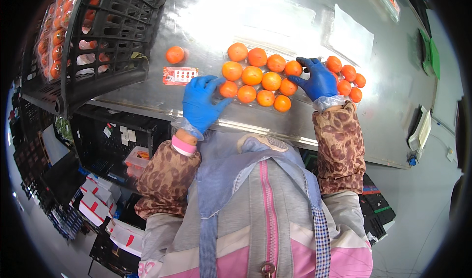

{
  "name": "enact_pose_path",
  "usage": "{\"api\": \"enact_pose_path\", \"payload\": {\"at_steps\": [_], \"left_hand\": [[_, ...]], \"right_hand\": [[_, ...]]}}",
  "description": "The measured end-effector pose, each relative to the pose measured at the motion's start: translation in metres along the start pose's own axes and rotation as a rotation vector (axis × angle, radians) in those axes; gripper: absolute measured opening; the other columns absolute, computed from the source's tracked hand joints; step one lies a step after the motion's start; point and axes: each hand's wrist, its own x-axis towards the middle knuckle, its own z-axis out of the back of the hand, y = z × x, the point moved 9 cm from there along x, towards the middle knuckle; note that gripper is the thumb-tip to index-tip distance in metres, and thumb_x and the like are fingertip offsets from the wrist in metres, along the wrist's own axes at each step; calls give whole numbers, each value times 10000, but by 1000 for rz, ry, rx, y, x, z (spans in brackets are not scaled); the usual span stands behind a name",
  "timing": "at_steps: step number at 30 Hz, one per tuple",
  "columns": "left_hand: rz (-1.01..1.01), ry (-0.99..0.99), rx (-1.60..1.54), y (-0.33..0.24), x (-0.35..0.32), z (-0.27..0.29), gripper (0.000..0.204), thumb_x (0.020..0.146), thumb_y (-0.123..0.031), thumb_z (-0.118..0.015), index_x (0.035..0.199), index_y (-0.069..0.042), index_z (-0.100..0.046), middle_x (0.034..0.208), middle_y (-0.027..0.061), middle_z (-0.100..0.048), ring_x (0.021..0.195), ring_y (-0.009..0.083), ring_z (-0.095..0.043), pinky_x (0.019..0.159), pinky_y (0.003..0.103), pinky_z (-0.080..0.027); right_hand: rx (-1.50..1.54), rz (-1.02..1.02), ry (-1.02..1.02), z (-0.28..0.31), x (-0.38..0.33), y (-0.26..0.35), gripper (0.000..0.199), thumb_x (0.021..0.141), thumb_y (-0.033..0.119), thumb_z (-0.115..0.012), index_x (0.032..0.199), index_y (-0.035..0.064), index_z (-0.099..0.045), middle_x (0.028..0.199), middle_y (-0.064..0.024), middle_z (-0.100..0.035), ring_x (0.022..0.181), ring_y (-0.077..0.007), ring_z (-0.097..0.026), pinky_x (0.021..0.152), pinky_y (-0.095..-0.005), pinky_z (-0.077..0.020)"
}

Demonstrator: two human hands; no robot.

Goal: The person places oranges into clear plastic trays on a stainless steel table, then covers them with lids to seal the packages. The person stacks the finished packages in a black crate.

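Note:
Rows of orange persimmons (251, 75) sit in a clear plastic tray on the metal table in front of me. My left hand (202, 101), in a blue glove, is at the tray's left end, its fingers spread beside the nearest persimmon (228, 89). At the right end, my blue-gloved right hand (318, 81) has finger and thumb around the end persimmon (293, 68). Just beyond that hand lies a second group of smaller-looking persimmons (348, 73), partly hidden by it. A single persimmon (174, 54) and a red-and-white label card (180, 76) lie to the left.
A black plastic crate (110, 37) stands at the left, with packed fruit trays (54, 42) beyond it. Clear sheets or lids (350, 34) lie at the back of the metal table (393, 96). Below its front edge are a dark crate (110, 135) and white boxes (96, 204).

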Motion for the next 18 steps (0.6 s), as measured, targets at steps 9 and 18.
{"api": "enact_pose_path", "payload": {"at_steps": [9, 18], "left_hand": [[70, 117, 66, 3, 6, -20, 425, 698, -317, -758, 1019, -93, -592, 937, 101, -581, 866, 297, -542, 792, 406, -444], [-43, 49, -7, -5, 5, -13, 384, 726, -252, -732, 1043, -91, -587, 982, 106, -593, 914, 310, -555, 818, 411, -443]], "right_hand": [[-53, 0, 124, -1, 11, 8, 471, 741, 238, -750, 1169, 96, -612, 1073, -69, -619, 935, -223, -621, 813, -321, -509], [-24, 96, 142, 4, 12, 11, 468, 748, 287, -711, 1187, 164, -606, 1134, -66, -603, 1010, -292, -603, 859, -369, -496]]}}
